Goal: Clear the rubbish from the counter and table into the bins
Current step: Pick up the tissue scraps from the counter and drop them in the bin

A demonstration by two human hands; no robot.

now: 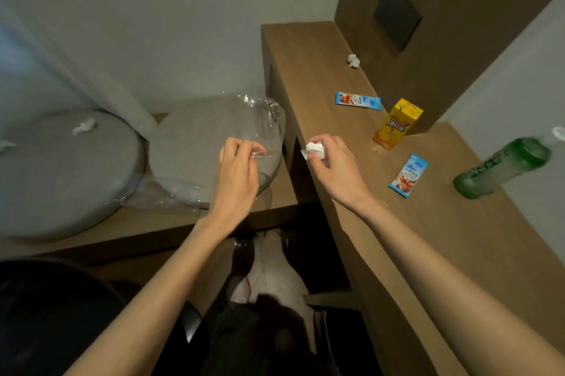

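Note:
My left hand [237,175] pinches a sheet of clear plastic film [260,118] that lies over a grey round cushion [195,149]. My right hand [331,163] holds a crumpled white tissue [315,149] over the near edge of the wooden counter [308,69]. On the counter lie another crumpled tissue [353,60], two blue snack wrappers [358,99] [408,175], a yellow drink carton [397,124] standing upright and a green plastic bottle [501,167] on its side. A further white tissue [84,127] rests on a second grey cushion [61,180] at the left.
Both cushions sit on a lower wooden bench [137,232] left of the counter. Below my arms, between bench and counter, there is a white bag-lined opening [275,277] in shadow. A dark panel [396,16] is set in the brown wall behind the counter.

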